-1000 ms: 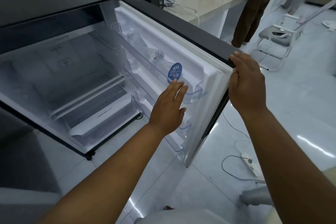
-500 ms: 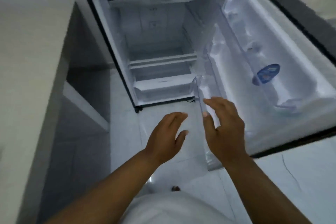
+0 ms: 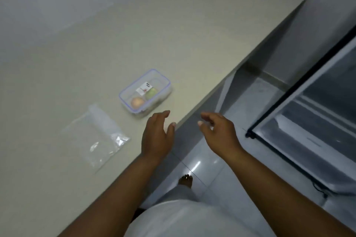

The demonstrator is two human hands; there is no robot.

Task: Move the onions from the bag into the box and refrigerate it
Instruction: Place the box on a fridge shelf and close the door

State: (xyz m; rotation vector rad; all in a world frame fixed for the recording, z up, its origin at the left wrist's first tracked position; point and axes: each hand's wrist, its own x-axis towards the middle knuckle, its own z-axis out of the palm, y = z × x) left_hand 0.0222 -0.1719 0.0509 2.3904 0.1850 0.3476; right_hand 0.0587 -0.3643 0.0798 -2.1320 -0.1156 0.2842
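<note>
counter (image 3: 173,31) filled 10 o'clock | open fridge (image 3: 316,113) at 3 | empty bag (image 3: 96,140) at 8 | lidded box (image 3: 145,91) centre, holding orange onion (image 3: 137,102), green onion (image 3: 150,93) | left hand (image 3: 157,138), right hand (image 3: 219,134) at 6, fingers spread, grasping nothing

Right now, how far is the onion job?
Done: two onions sit inside the closed box, the bag lies emptied, the fridge stands open. In hand: nothing; left hand and right hand reach, empty. Left: refrigerate the box.
</note>
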